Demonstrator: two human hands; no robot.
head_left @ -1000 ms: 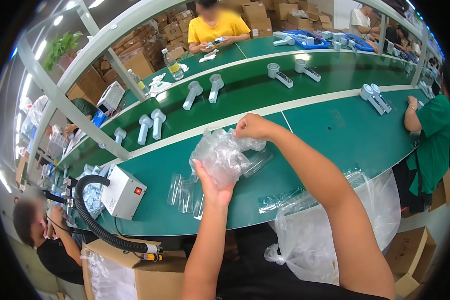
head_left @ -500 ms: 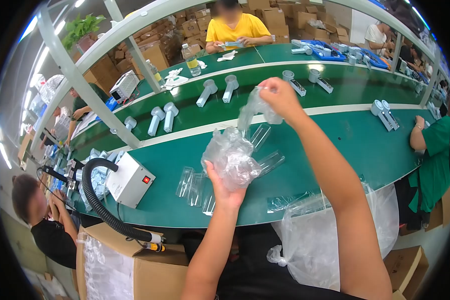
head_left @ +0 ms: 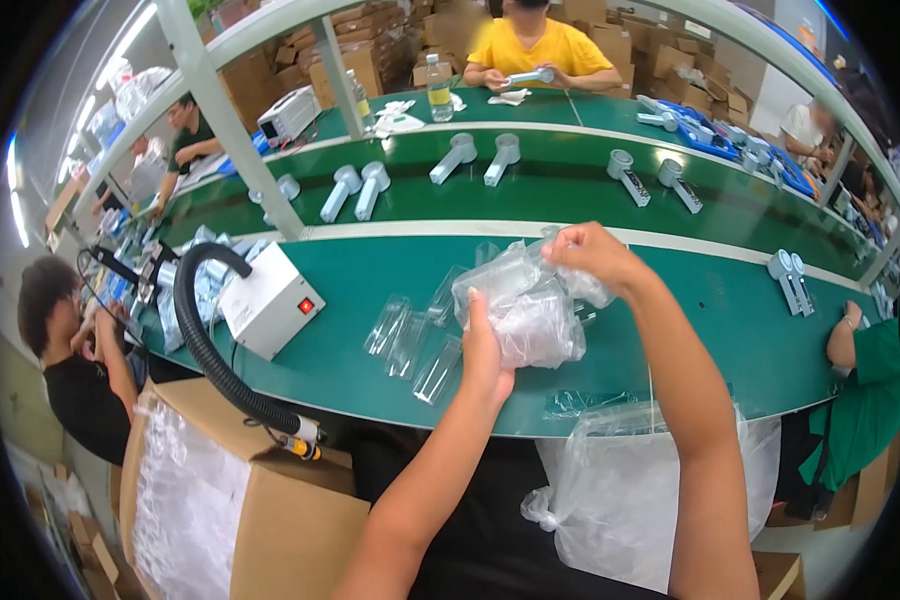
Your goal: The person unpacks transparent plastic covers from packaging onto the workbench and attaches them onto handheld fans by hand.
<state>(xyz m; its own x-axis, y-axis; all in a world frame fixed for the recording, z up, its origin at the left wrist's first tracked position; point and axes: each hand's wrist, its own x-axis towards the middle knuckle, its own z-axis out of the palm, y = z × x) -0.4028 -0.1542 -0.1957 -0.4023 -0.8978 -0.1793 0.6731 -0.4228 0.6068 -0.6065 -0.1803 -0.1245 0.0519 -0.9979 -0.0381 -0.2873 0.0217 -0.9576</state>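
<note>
A bunch of crumpled clear plastic bags (head_left: 530, 318) is in my left hand (head_left: 488, 355), whose thumb presses on its near side. My right hand (head_left: 592, 252) pinches the upper right part of the plastic. Beside the bunch, to the left, several clear plastic sleeves (head_left: 437, 368) lie on the green table (head_left: 370, 270). More clear pieces are partly hidden behind the bunch. A flat clear sheet (head_left: 595, 402) lies at the table's front edge.
A white box with a black hose (head_left: 270, 300) stands on the left. Grey-blue devices (head_left: 455, 158) rest on the green strip beyond. Below are an open carton (head_left: 290, 520) and a large plastic bag (head_left: 620, 500). Co-workers sit left, right and across.
The view has shifted. My right hand rose with a piece of plastic, then came back down to the bunch. The person across now holds a device up level.
</note>
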